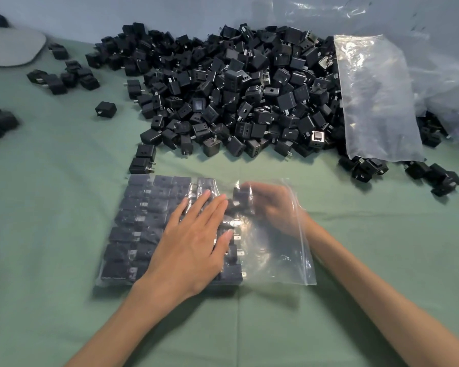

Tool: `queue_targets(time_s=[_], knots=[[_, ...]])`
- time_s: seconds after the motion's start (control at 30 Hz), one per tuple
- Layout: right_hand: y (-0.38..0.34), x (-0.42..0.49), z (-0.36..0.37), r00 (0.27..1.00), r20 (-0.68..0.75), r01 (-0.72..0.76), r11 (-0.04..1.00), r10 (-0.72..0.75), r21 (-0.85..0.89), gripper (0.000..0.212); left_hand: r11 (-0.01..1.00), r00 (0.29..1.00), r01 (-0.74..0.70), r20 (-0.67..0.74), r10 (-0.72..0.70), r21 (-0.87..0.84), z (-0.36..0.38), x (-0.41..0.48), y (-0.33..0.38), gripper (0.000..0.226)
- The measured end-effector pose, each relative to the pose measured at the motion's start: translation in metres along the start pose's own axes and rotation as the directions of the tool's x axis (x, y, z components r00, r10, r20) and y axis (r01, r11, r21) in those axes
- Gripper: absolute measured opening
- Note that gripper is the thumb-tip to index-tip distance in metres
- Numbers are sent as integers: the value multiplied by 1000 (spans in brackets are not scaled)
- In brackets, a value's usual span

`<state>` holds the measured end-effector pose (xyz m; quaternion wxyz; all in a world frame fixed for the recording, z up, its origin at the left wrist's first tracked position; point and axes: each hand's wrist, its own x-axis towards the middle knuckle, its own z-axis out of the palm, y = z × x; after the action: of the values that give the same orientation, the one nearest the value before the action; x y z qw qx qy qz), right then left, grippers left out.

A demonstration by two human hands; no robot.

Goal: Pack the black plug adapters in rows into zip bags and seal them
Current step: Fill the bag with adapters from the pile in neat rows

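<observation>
**Clear zip bag part filled, both your hands at work on it**

Green cloth covers the counter [51, 207], and the zip bag [284, 260] lies flat on it right in front of you, its long axis running left to right and its zip strip [306, 250] along the right-hand edge. Any marking on the adapters is too small to read.

Your left hand [194, 242] lies palm down on top of the bag, fingers straight and slightly spread, pressing through the plastic onto the packed adapters [135, 215]. These fill the left part of the bag in tidy rows, lying flat, and the metal prongs [237, 237] of the nearest column point right, toward the bag's mouth.

Your right hand [273, 207] reaches inside the bag from the right edge. It is blurred behind the plastic, but its fingers look curled round a single adapter [240, 194] at the far end of the unfinished row.

Beyond the bag, a big heap of loose adapters [236, 88] covers the middle of the counter. A large clear plastic bag [376, 96] rests against the heap's right side, and a few stray adapters [64, 78] lie off to the left.
</observation>
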<state>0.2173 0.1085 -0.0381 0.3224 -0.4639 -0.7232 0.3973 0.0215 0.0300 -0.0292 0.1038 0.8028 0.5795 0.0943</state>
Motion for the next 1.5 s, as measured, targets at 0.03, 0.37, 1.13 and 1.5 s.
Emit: queue_targets(time_s=[0.03,0.37,1.13,1.5], knots=[[1,-1,-1,1000,-4,-8,1000,8,5,34,1000,1000,-3,4,3,10,1,0,0,73],[-6,-3,18,997,-24,71,997,-70,20,43,999,1000,2,17,-3,41,1,1,-1,70],[-21,-11,-4,960,182,-200,975,214,-91,62,986,995,-81,62,72,144,2,28,2,67],[-42,43,-115,974,-28,-216,877,227,-430,31,996,1000,-19,-9,20,88,8,27,13,64]])
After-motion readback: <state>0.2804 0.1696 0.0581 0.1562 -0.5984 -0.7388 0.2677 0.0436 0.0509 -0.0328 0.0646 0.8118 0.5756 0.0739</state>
